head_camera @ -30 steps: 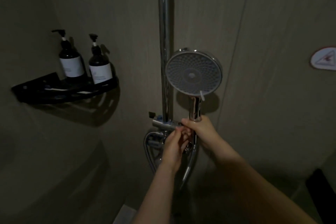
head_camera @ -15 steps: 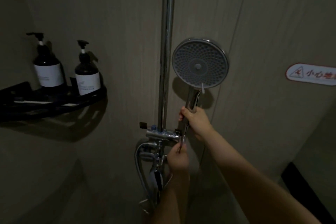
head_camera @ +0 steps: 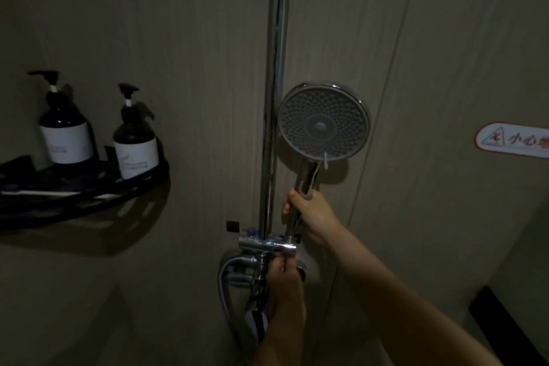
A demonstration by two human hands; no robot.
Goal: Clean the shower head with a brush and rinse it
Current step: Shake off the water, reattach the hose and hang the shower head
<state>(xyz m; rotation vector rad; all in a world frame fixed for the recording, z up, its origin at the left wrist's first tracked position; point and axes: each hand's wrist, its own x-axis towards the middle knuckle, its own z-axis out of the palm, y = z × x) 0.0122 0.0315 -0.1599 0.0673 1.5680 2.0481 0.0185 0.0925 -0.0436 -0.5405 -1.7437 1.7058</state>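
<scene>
The round chrome shower head [head_camera: 323, 125] faces me with its nozzle plate, upright beside the vertical chrome riser pipe [head_camera: 274, 92]. My right hand [head_camera: 310, 211] grips its handle just below the head. My left hand [head_camera: 285, 279] is lower down, fingers curled at the chrome mixer valve [head_camera: 266, 245]; what exactly it holds there is too dark to tell. The metal hose [head_camera: 225, 291] loops down left of the valve. No brush is in view.
A black corner shelf [head_camera: 89, 187] on the left wall carries two dark pump bottles [head_camera: 64, 134] [head_camera: 135, 142]. A red-edged warning sticker [head_camera: 514, 142] is on the right wall. A dark ledge [head_camera: 505, 327] sits at the lower right.
My left hand has dropped from the handle down to the mixer valve. The right hand keeps the shower head upright, and the view has shifted slightly.
</scene>
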